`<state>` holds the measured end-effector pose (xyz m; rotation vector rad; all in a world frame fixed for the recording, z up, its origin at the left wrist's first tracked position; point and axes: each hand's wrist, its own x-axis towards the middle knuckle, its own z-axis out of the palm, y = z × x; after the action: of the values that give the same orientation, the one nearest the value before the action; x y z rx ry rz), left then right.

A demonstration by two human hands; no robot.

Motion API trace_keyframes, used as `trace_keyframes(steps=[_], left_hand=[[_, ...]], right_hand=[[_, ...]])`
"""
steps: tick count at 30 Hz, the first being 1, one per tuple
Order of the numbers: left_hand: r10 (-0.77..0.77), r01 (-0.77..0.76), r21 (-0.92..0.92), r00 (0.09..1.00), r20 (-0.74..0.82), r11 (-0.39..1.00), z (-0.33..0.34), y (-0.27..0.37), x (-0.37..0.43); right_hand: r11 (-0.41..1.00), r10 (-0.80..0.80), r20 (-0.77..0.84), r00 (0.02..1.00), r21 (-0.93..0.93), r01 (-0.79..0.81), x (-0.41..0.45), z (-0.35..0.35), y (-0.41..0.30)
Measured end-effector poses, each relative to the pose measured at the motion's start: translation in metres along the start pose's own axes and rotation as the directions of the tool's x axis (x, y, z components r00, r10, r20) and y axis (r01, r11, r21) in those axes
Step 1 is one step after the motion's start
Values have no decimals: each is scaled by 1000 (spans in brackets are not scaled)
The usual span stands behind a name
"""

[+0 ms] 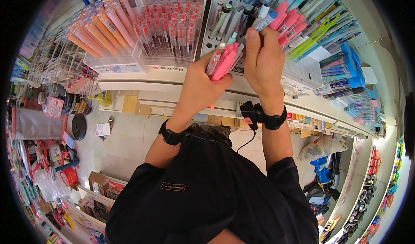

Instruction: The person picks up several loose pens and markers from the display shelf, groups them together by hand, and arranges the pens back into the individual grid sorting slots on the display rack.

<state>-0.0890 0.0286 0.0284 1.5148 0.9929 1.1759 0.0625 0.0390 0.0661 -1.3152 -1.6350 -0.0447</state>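
Observation:
A small bunch of pens, mostly pink pens point(223, 62) with a clear pen point(214, 60) beside them, is gripped in my left hand point(201, 85). My right hand point(265, 62) reaches over the pen rack, its thumb and fingers around a pale pen with a blue end point(265, 22). Whether that pen's lower end still sits in the rack is hidden by the hand. Just right of it, more pink pens point(288, 26) stand in the white perforated pen rack point(308, 72). Green and white pens point(220, 23) stand close to the left of my right hand.
Left of the rack, clear bins hold orange and pink pens point(103, 26) and red-tipped clear pens point(168, 26). Blue tubs of pencils point(350, 65) stand to the right. A white shelf edge point(155, 81) runs below. A cabled black device point(249, 114) is strapped at my right wrist.

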Motion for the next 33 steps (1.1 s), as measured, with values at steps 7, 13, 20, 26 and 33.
trace_keyframes(steps=[7, 13, 20, 26, 33], left_hand=[[-211, 215, -43, 973, 92, 976, -5, 3, 0], [-156, 166, -110, 983, 95, 980, -12, -5, 0], [-142, 269, -539, 953, 266, 798, -12, -5, -2], [-158, 340, -728, 938, 309, 595, -12, -21, -4], [-45, 492, -762, 850, 524, 421, -9, -27, -18]], right_hand=[[996, -66, -218, 974, -78, 50, 3, -5, 5], [948, 84, -139, 987, 316, -36, 5, -29, -3], [804, 281, 8, 960, 545, -240, -10, -29, -3], [581, 340, 354, 871, 650, -491, -7, -33, -10], [708, 198, 566, 800, 482, -516, -21, -30, -29]])
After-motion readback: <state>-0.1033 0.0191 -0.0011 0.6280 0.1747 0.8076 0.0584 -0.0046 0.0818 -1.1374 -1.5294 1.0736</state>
